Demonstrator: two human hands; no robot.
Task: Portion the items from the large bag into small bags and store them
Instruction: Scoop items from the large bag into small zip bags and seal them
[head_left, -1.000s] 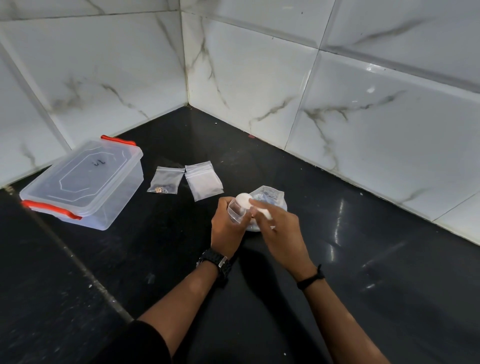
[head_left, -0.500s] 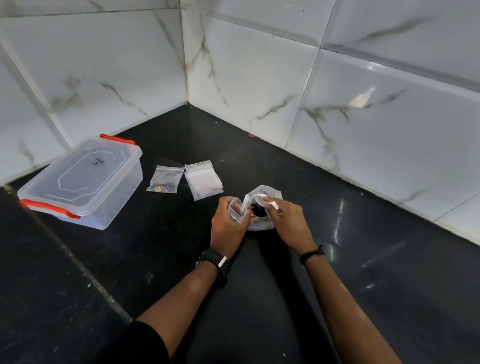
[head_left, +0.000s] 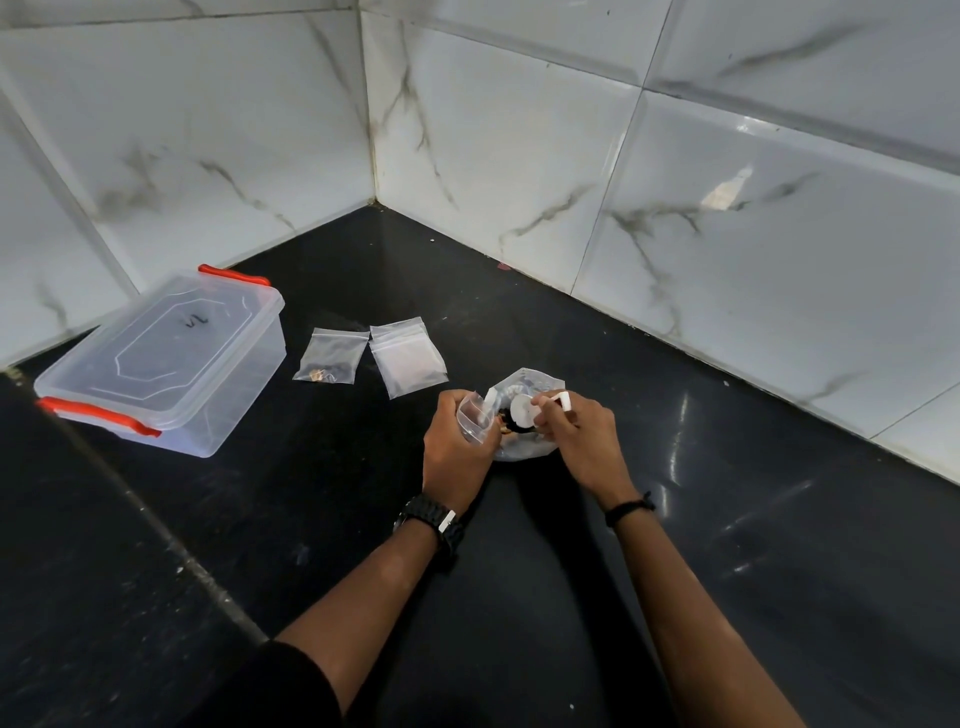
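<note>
A large clear plastic bag (head_left: 524, 448) with small dark and brown items sits on the black counter (head_left: 519, 291). My left hand (head_left: 454, 449) grips a small clear bag (head_left: 475, 415) beside the large bag's mouth. My right hand (head_left: 584, 441) pinches a white scoop (head_left: 524, 410) whose round bowl sits in the large bag's opening. Two small zip bags lie to the left: one with a few items (head_left: 328, 357) and one that looks empty (head_left: 409, 356).
A clear lidded storage box (head_left: 161, 364) with red clips stands at the left near the wall. White marble-patterned wall tiles (head_left: 519, 171) close the corner behind. A seam runs across the counter at the lower left.
My right hand moved the white scoop from above the small bag down into the large bag's mouth. My left hand kept hold of the small bag in place.
</note>
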